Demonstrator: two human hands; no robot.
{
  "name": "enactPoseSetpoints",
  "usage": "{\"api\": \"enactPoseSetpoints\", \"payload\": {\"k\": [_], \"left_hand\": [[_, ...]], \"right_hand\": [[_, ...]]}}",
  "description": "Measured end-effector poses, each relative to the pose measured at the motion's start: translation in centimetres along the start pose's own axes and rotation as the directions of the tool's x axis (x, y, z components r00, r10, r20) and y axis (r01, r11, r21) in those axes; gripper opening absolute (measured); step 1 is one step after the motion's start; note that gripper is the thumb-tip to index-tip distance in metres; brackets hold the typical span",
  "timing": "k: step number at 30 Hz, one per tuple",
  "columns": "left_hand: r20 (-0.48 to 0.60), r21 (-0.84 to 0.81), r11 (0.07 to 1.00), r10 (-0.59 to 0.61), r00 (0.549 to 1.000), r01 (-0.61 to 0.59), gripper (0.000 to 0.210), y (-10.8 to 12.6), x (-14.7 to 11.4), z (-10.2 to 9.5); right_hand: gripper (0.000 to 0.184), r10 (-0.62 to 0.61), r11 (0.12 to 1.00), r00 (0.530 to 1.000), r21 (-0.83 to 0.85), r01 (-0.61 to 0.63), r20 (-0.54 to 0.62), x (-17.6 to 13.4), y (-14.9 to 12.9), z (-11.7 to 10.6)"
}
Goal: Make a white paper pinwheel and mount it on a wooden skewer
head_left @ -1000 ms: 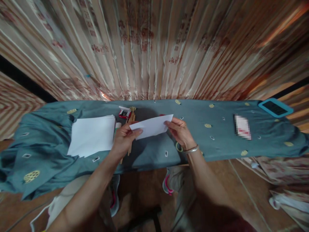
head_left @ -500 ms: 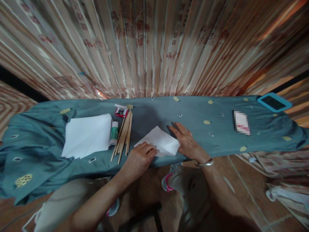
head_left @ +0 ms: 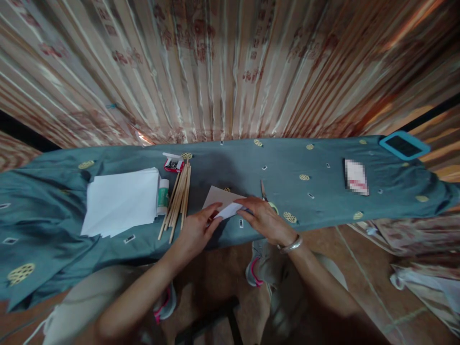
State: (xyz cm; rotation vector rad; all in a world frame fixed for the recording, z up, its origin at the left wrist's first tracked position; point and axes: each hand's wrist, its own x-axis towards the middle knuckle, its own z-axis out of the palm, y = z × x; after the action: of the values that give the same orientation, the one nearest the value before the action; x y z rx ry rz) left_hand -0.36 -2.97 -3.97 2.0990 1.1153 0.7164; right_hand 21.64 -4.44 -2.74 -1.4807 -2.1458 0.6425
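Between my hands a sheet of white paper (head_left: 217,196) is raised from the cloth, its near edge folded over into a brighter flap. My left hand (head_left: 197,229) pinches the left end of that flap between thumb and fingers. At the other end, my right hand (head_left: 265,218), with a bracelet at the wrist, grips the paper too. Just beyond the right hand lie scissors (head_left: 263,190), blade pointing away, partly covered by the hand. Left of my left hand, a bundle of thin wooden sticks (head_left: 178,199) rests on the cloth.
A green-and-white glue stick (head_left: 163,197) lies beside a stack of white paper (head_left: 120,201). Behind the sticks is a small red open box (head_left: 174,164). To the right are a blurred-out packet (head_left: 356,177) and a blue-framed tablet (head_left: 405,145). A patterned curtain (head_left: 230,72) hangs behind the cloth-covered table (head_left: 327,201).
The paper has been lifted off the cloth, and both hands now grip its folded edge. My right hand has shifted left, and the scissors have come into view.
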Motion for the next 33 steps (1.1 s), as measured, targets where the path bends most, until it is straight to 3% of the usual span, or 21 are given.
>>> {"api": "enactPoseSetpoints", "payload": {"k": [2, 5, 8, 13, 18, 22, 33], "left_hand": [[-0.05, -0.078, 0.99, -0.118, 0.992, 0.114, 0.044, -0.5, 0.0, -0.5], [-0.105, -0.094, 0.985, -0.152, 0.983, 0.143, 0.059, -1.5, -0.4, -0.9], [-0.11, -0.033, 0.997, -0.071, 0.991, 0.067, 0.057, -2.7, -1.0, -0.9], [-0.114, 0.209, 0.973, 0.126, 0.985, -0.1, 0.039, -2.8, -1.9, -1.0], [0.052, 0.412, 0.874, 0.258, 0.965, -0.256, 0.038, -1.3, -2.8, -0.1], [0.161, 0.501, 0.816, 0.239, 0.958, -0.288, 0.043, -0.8, -3.8, 1.4], [0.15, 0.485, 0.831, 0.227, 0.962, -0.272, 0.056, -2.0, -4.7, 3.0]], "right_hand": [[0.033, 0.066, 0.998, 0.997, 0.013, -0.065, -0.044, 0.9, 0.1, 0.5], [0.047, 0.122, 0.992, 0.988, 0.04, -0.118, -0.1, 2.1, 0.2, 1.2], [0.054, 0.059, 0.997, 0.989, 0.048, -0.053, -0.132, 2.8, 0.2, 2.0], [0.047, -0.027, 0.998, 0.993, -0.066, 0.02, -0.114, 2.4, -0.1, 3.1], [0.045, -0.058, 0.982, 0.995, -0.183, 0.042, -0.08, 1.6, -0.2, 3.4], [0.045, -0.1, 0.971, 0.994, -0.222, 0.089, -0.04, 1.4, -0.2, 3.7], [0.047, -0.126, 0.962, 0.992, -0.247, 0.117, -0.025, 1.3, 0.1, 4.5]]}}
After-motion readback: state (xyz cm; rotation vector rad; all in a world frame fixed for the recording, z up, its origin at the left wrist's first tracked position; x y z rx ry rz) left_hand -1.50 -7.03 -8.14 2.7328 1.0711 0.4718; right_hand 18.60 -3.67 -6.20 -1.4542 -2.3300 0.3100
